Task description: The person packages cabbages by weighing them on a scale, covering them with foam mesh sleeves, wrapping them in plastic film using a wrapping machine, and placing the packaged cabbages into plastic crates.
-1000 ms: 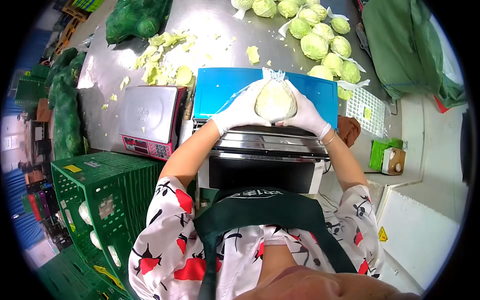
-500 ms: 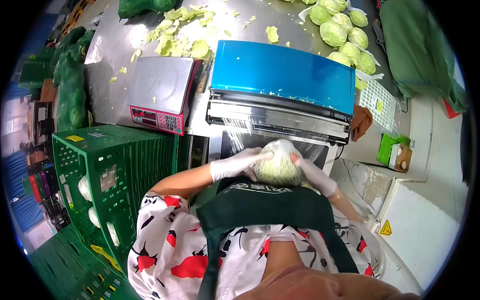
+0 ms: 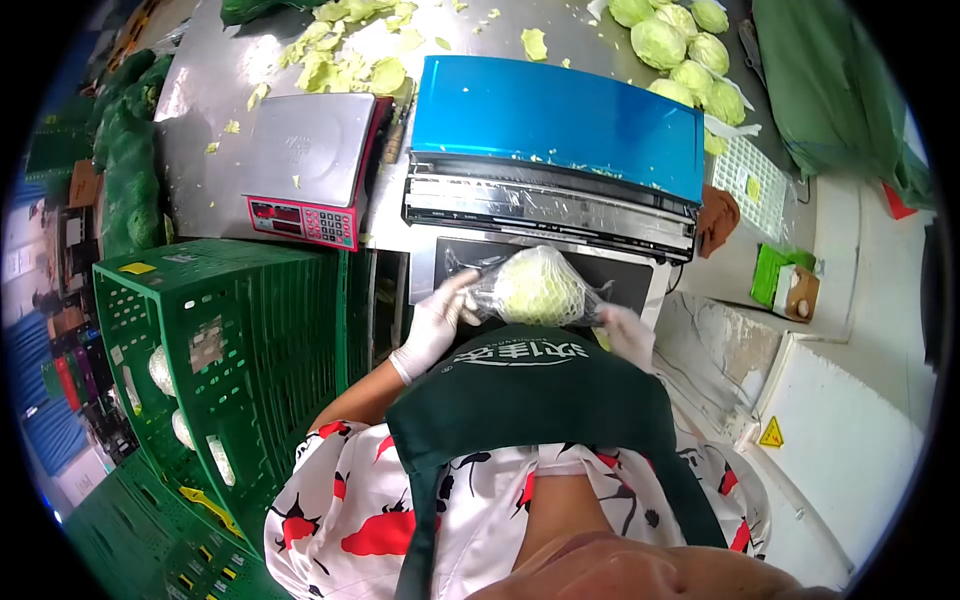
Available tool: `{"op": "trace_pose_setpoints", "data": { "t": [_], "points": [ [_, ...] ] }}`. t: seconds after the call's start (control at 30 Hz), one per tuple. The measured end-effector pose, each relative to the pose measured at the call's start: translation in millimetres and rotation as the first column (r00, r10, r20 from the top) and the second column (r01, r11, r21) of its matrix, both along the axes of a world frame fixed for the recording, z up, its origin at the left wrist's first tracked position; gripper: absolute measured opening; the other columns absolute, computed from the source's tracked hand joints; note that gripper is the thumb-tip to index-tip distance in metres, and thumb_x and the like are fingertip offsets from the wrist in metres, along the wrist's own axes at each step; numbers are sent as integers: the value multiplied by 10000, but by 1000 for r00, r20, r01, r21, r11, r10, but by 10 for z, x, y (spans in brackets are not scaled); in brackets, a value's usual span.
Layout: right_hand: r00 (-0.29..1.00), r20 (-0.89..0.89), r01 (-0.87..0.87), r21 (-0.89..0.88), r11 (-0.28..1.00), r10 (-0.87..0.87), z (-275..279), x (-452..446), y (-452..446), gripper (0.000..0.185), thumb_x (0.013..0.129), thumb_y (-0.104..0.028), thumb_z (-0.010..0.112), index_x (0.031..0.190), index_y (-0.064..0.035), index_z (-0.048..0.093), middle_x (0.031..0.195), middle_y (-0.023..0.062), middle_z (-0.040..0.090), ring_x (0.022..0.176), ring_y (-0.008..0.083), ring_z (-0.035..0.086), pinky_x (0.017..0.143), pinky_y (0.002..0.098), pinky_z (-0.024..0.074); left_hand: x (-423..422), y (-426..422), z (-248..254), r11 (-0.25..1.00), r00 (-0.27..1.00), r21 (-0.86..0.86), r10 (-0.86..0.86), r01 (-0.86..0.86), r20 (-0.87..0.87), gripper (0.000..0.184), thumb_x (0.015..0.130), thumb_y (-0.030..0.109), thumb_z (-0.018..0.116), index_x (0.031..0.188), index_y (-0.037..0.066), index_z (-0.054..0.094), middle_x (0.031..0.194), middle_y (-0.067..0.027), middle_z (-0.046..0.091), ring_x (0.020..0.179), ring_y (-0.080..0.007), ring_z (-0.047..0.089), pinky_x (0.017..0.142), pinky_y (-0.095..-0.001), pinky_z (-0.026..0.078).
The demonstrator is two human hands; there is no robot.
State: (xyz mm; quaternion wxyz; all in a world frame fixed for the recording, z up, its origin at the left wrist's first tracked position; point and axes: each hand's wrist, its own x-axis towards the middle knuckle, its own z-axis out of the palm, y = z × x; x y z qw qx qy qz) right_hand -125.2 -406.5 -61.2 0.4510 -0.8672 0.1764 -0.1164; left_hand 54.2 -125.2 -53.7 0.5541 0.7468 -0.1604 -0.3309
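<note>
A pale green cabbage (image 3: 540, 288) in a white foam net sits in front of my apron, over the dark plate (image 3: 628, 272) of the blue-topped film wrapping machine (image 3: 560, 115). Clear plastic film (image 3: 484, 290) lies around the cabbage and stretches out on both sides. At the left, my gloved left hand (image 3: 438, 325) has its fingers closed on the film. My gloved right hand (image 3: 627, 335) is closed at the film's other end. That hand is somewhat blurred and its fingertips are partly hidden.
A weighing scale (image 3: 308, 150) stands left of the machine, above a green plastic crate (image 3: 215, 300) holding wrapped cabbages. Loose leaves (image 3: 340, 60) lie on the metal table. Several cabbages (image 3: 660, 45) are at the back right, near a white perforated tray (image 3: 745, 185).
My hands have moved off the cabbage's sides and apart, drawing film out left and right. The film strands that ran up to the machine's front no longer show. The view has shifted slightly.
</note>
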Motion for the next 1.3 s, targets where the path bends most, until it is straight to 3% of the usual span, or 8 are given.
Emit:
{"op": "trace_pose_setpoints", "data": {
  "t": [0.13,0.3,0.6,0.73,0.83,1.0,1.1,1.3],
  "points": [
    [839,-492,462,415,784,-233,142,3,-181,156,962,-126,577,953,-16,688,708,21,623,670,102,578,623,279,484,148,1,94,941,881,-130,235,-311,-411,348,1068,199,404,1366,36,477,623,31,448,431,-34,375,395,-179,367],
    [758,-644,229,115,967,-103,-826,-478,101,178,956,-199,571,901,-65,674,735,136,665,684,315,650,629,402,494,-140,166,-638,874,785,310,-121,374,-608,245,981,241,598,1077,33,685,792,-27,679,709,-105,619,672,-270,513],
    [674,-642,-39,462,886,365,-1112,-177,697,261,962,-207,528,1175,-91,625,1118,192,630,1029,317,613,853,395,489,-433,-228,-1184,525,471,438,-850,730,236,261,744,252,696,843,11,682,740,-199,663,706,-386,662,667,-476,536],
    [724,-311,-383,561,734,616,-557,408,604,292,959,-150,497,1219,-52,585,1182,177,598,1080,299,589,893,377,469,-14,-340,-515,850,532,84,-399,520,747,336,795,174,647,1114,73,616,732,-80,661,572,-278,644,537,-397,533],
    [678,-168,-617,398,679,715,-91,741,527,319,956,-107,474,1253,-23,555,1230,167,573,1118,286,571,923,363,454,231,-664,286,907,912,-420,174,-1,372,207,937,151,589,1125,65,591,678,-47,620,564,-195,640,558,-337,529],
    [877,81,-475,5,880,473,204,973,564,368,953,-36,436,1309,25,505,1309,148,532,1182,263,540,974,340,429,210,-749,286,965,994,-252,-44,69,103,386,951,277,610,1246,30,575,1109,-102,646,996,-133,585,899,-302,468],
    [977,152,90,339,937,-149,267,1038,653,458,912,7,419,1367,29,457,1367,166,510,1281,264,492,1101,362,348,187,-148,394,792,459,-600,-494,-113,-738,448,1046,310,445,1346,-14,521,1283,-115,613,1200,-192,572,1061,-320,432],
    [983,125,42,563,826,-135,567,1184,441,386,955,-24,425,1325,57,495,1302,172,565,1200,230,558,1042,329,417,272,966,1186,837,961,-496,115,-230,-251,453,936,281,641,1291,8,570,1235,-106,630,1111,-168,612,960,-346,515]
  ]
}}
